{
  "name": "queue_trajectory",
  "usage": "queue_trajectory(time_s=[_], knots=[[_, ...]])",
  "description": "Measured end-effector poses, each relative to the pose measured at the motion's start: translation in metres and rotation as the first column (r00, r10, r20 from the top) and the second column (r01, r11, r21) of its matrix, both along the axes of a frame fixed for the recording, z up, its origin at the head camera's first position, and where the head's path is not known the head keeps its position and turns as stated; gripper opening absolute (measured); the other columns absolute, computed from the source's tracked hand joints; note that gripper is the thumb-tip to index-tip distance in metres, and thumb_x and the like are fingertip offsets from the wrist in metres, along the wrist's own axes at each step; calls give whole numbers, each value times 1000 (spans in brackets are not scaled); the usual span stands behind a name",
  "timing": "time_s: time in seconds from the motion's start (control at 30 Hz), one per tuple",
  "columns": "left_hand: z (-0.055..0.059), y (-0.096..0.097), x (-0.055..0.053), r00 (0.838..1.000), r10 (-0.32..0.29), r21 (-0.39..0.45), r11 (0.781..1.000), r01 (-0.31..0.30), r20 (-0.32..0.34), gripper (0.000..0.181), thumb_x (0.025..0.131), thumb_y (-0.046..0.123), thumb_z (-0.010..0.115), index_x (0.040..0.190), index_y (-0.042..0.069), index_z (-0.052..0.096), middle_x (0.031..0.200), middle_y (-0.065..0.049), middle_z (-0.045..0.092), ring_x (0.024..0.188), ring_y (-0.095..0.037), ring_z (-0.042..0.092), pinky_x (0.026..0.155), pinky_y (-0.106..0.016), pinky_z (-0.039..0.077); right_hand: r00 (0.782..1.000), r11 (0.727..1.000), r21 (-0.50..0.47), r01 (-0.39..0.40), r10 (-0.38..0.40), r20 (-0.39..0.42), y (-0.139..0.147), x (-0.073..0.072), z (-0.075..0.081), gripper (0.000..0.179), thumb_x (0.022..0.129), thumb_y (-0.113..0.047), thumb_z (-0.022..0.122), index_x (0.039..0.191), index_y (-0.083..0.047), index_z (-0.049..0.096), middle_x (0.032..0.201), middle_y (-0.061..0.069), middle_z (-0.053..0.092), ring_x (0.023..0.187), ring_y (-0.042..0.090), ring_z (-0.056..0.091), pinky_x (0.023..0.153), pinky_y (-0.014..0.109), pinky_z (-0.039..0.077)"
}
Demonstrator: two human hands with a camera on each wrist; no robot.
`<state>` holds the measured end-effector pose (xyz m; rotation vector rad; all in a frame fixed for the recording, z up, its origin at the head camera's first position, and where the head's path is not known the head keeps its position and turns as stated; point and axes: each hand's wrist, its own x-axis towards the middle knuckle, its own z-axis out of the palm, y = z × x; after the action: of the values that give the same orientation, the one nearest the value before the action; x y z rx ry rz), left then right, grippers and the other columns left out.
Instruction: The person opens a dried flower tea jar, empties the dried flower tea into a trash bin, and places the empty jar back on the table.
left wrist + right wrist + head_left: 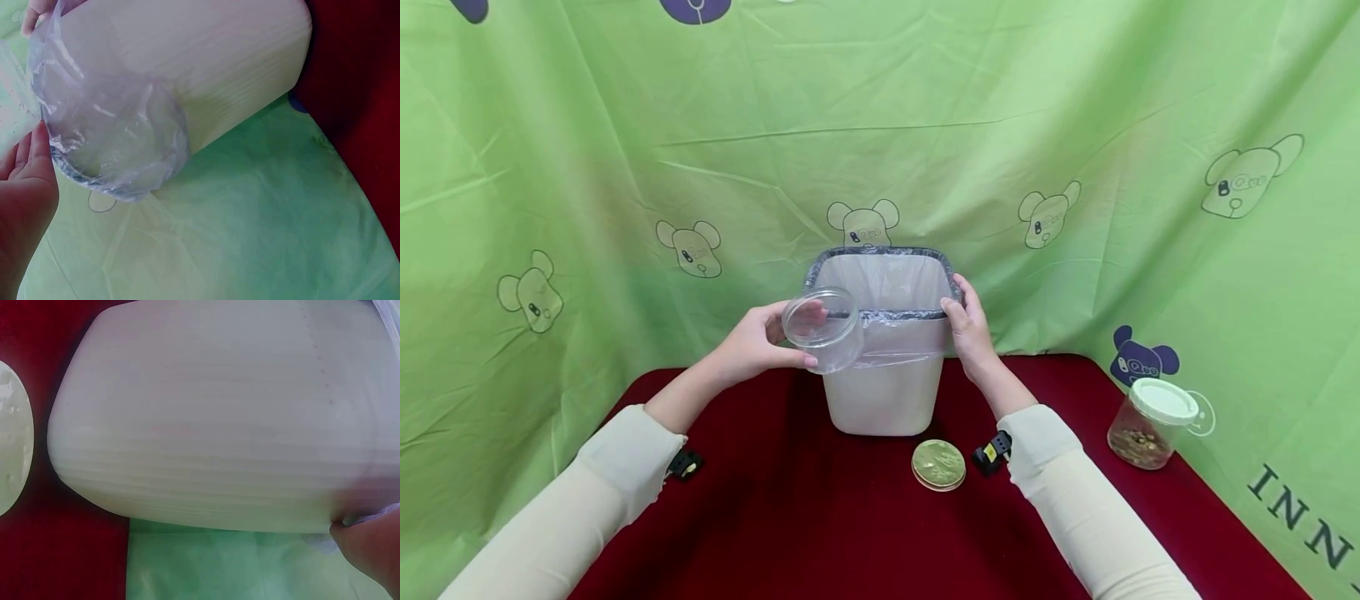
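In the head view, my left hand grips a clear plastic jar with no lid on, its mouth tilted up. It overlaps the left front corner of a white trash bin. A thin translucent liner bag is folded over the bin's rim, with a dark band around the top. My right hand holds the bin's right rim, thumb on the front side and fingers behind. The left wrist view shows the jar against my left fingers. Part of my right hand appears beside the bin in the right wrist view.
A round gold lid lies on the dark red tabletop in front of the bin. Toward the right edge stands a clear tub with a white lid, a side handle and brownish contents. A green printed curtain surrounds the table.
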<state>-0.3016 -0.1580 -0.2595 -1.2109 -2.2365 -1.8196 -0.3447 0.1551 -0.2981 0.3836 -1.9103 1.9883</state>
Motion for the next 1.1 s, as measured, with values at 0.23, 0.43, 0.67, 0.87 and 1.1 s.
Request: queue_trajectory(time_s=[0.23, 0.43, 0.67, 0.87, 1.1], knots=[[-12, 3, 1, 1000, -5, -28, 1000, 6, 17, 70, 70, -7, 80, 133, -10, 50, 128, -24, 58, 115, -27, 58, 96, -31, 46, 1000, 1000, -5, 1, -1, 1, 0, 0, -1, 65, 94, -15, 46, 153, -3, 22, 155, 18, 24, 141, 33, 23, 113, 35, 21], [-24, 7, 1, 999, -27, -55, 998, 29, 33, 72, 70, -6, 81, 134, -10, 49, 128, -25, 57, 119, -32, 55, 97, -33, 45, 1000, 1000, -7, 4, -4, -2, 0, 1, -1, 65, 94, -16, 46, 153, -3, 22, 155, 18, 24, 141, 34, 22, 113, 36, 21], [-43, 11, -2, 998, -36, -68, 997, 40, 48, 71, 70, -4, 82, 133, -10, 50, 127, -24, 58, 121, -35, 53, 101, -35, 42, 1000, 1000, -3, 1, -1, 1, 0, 1, 0, 64, 94, -15, 46, 153, -3, 23, 156, 17, 23, 141, 34, 22, 114, 36, 19], [-55, 16, -2, 996, -44, -70, 996, 49, 72, 70, 70, -3, 82, 132, -9, 51, 125, -24, 59, 119, -36, 54, 100, -39, 43, 1000, 1000, -11, -2, 2, 2, -1, 1, 0, 63, 95, -14, 45, 153, -3, 22, 155, 18, 24, 140, 34, 23, 114, 35, 20], [-68, 22, -2, 995, -40, -91, 995, 49, 96, 67, 71, -3, 82, 131, -8, 53, 124, -22, 60, 118, -33, 55, 100, -38, 43, 1000, 1000, -3, 6, -6, -3, 0, 0, 0, 64, 94, -15, 45, 153, -3, 22, 155, 17, 24, 140, 32, 24, 114, 35, 20]])
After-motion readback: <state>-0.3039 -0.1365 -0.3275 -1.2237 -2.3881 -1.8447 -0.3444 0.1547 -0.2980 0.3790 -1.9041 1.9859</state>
